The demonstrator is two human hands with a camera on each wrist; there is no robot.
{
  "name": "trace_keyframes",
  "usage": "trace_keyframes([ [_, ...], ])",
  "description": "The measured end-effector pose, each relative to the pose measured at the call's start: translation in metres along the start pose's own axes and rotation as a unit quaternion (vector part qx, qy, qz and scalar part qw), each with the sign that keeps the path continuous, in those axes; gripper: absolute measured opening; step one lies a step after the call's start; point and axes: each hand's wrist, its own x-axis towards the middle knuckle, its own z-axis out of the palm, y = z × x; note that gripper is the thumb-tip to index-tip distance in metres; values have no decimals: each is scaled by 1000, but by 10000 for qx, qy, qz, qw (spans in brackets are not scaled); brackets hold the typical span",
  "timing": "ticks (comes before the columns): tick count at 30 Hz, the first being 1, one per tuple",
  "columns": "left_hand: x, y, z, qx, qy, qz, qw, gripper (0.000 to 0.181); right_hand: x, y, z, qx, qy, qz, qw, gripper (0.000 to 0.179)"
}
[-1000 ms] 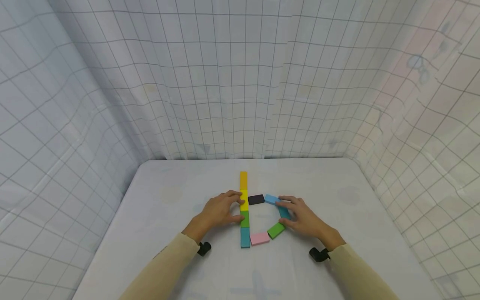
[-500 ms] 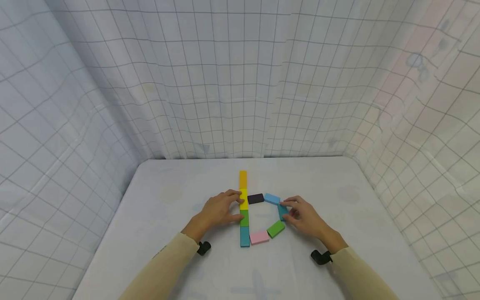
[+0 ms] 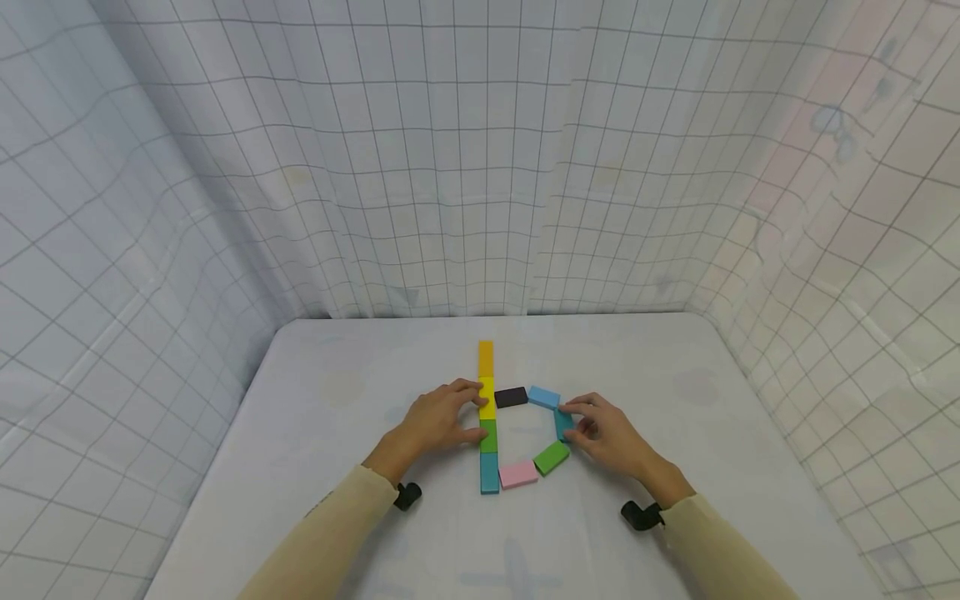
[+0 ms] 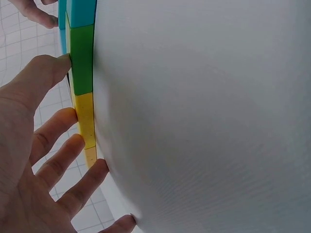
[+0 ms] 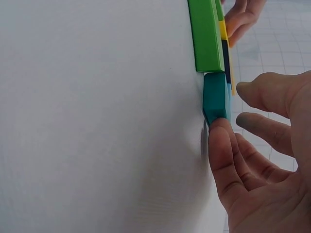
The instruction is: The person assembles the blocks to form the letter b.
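Note:
Flat oblong blocks form a straight column and a curve beside it. In the head view the column runs from an orange block through a yellow block and a green block to a teal block. My left hand rests against it, fingertips at the yellow block and thumb at the green. At the curve's right side, my right hand touches a second teal block; in the right wrist view a bent finger meets its end, while thumb and index finger are spread apart.
The curve also holds a black block, a light blue block, a second green block and a pink block. A white table bears them all. Grid-patterned white curtains enclose its back and sides.
The right hand's fingers have drawn back from over the light blue block and bent more, and the teal block under them has shifted slightly left. My left hand has stayed put.

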Motion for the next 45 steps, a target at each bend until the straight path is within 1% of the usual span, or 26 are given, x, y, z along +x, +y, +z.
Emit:
trace_keyframes([
  [4,-1,0,-1,-40,-13,-6,10000,49,1,0,0,-6,-39,12,10000,44],
  [9,1,-3,1,-16,-12,3,10000,50,2,0,1,-9,-58,55,10000,45],
  [13,0,-4,1,-38,-42,-20,10000,50,3,-1,1,10,-62,8,10000,46],
  [16,1,-4,1,-18,-67,-9,10000,51,2,-1,0,-42,-2,-52,10000,45],
  [23,5,-3,2,87,-136,102,9998,55,-2,1,-3,-49,102,-23,9999,43],
  [28,7,-2,-2,264,-39,286,9992,56,-1,3,-7,-113,121,43,9999,44],
  [32,10,-3,-2,374,50,372,9986,56,1,3,-11,-229,167,75,9996,43],
  [36,12,-2,-2,509,126,405,9978,58,2,2,-18,-333,242,80,9991,42],
  [45,13,0,2,549,135,354,9978,59,-3,2,-25,-347,340,174,9987,40],
])
